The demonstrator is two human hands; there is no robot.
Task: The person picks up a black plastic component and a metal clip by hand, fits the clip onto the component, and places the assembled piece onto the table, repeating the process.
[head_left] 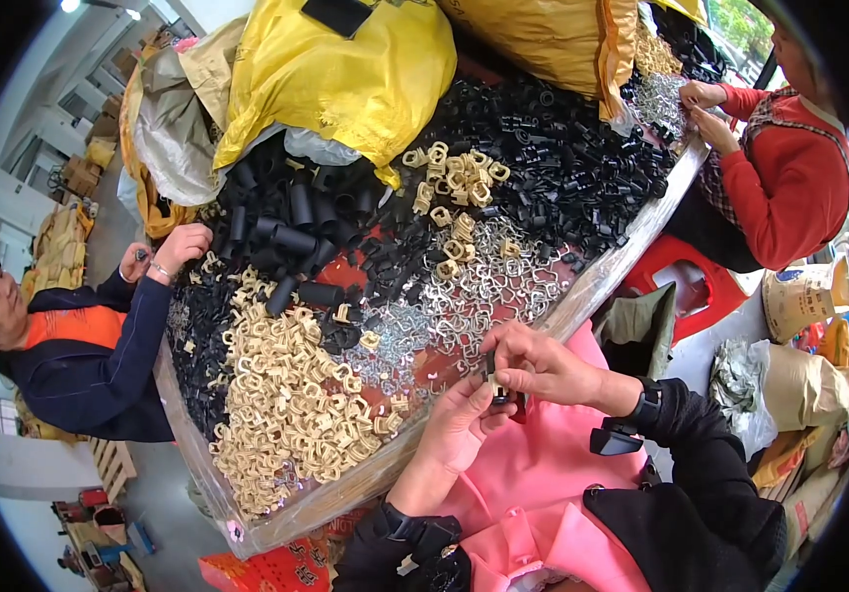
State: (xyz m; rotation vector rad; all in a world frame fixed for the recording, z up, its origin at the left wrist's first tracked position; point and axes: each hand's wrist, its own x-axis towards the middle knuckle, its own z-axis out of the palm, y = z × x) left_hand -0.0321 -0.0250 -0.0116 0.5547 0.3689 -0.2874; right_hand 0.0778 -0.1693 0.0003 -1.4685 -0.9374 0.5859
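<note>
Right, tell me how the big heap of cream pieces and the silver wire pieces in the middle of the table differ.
The cream pieces are matte and chunky; the silver wire pieces are shiny and thin. The cream pieces form a dense heap toward the picture's left, while the silver wire pieces spread out more thinly to its right. Both are many small parts lying jumbled on the same table.

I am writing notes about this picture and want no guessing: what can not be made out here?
All in the head view:
- Small dark part: full shape, partly covered by the left hand and right hand.
- Yellow sack: top cut off by the upper edge; contents hidden by its opaque wall.
- Red patterned bag: cut off by the lower edge.
- Anything in the red-sleeved co-worker's hands: too small to identify.
</note>
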